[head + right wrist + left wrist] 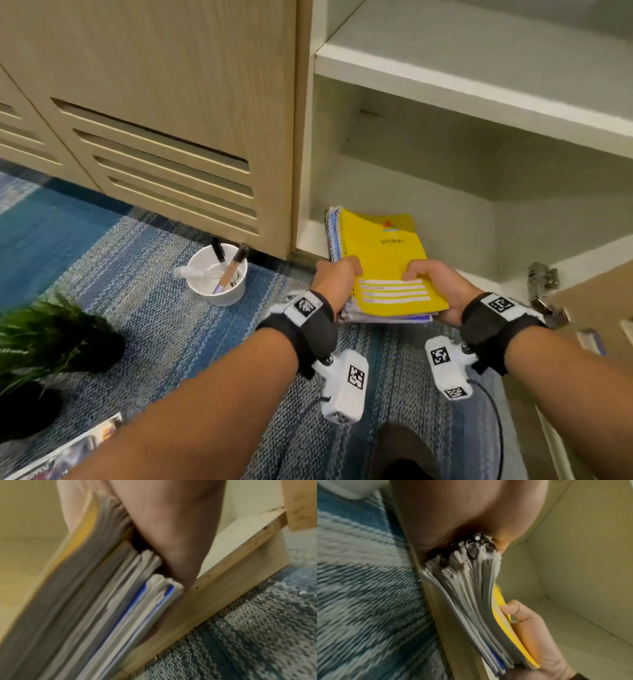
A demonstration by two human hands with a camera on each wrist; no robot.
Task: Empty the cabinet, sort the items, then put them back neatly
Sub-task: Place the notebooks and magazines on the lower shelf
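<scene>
A stack of spiral notebooks (pixel 380 253) with a yellow one on top lies half inside the open cabinet (pixel 411 198), over its bottom front edge. My left hand (pixel 337 279) grips the stack's near left corner, thumb on the yellow cover. My right hand (pixel 435 284) grips the near right corner the same way. In the left wrist view the notebook stack (pixel 471 601) shows its page edges and black spiral, with the right hand's thumb (pixel 510 608) on the yellow cover. The right wrist view shows the notebook stack (pixel 102 601) edge-on against my palm.
A white cup (pixel 217 274) with pens stands on the blue carpet (pixel 120 260) left of the cabinet. A dark potted plant (pixel 58 332) and a magazine (pixel 68 448) lie at the lower left. The upper shelf (pixel 479 68) holds nothing. The open door's hinge (pixel 543 287) is at right.
</scene>
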